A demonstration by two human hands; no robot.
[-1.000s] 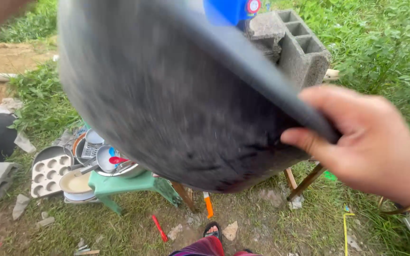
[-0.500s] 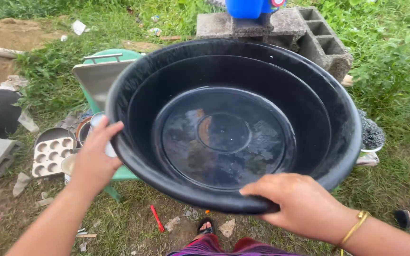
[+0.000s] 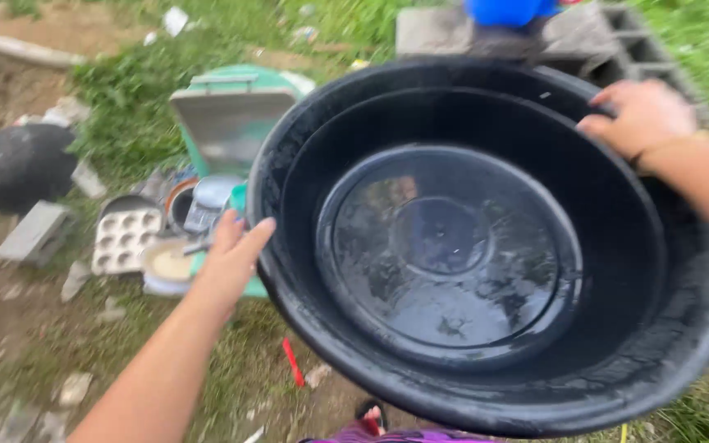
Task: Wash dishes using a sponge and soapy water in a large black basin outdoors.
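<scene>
A large round black plastic basin [image 3: 453,246] fills the middle and right of the head view, its wet inside facing me. My left hand [image 3: 231,258] presses against the outside of its left rim, fingers together. My right hand [image 3: 642,115] grips the far right rim from above, with a gold bangle on the wrist. The basin hides whatever stands beneath it.
Left of the basin lie a muffin tin [image 3: 125,238], several pans and bowls [image 3: 170,262] and a green plastic stool [image 3: 244,123] with a metal tray. Concrete blocks [image 3: 445,33] and a blue container [image 3: 506,10] stand behind. A black round object [image 3: 22,164] sits at the left. Grass and dirt lie all around.
The basin turned from bottom-up to inside-up and has shifted right and closer. My right hand moved from the near rim to the far right rim. The view panned left.
</scene>
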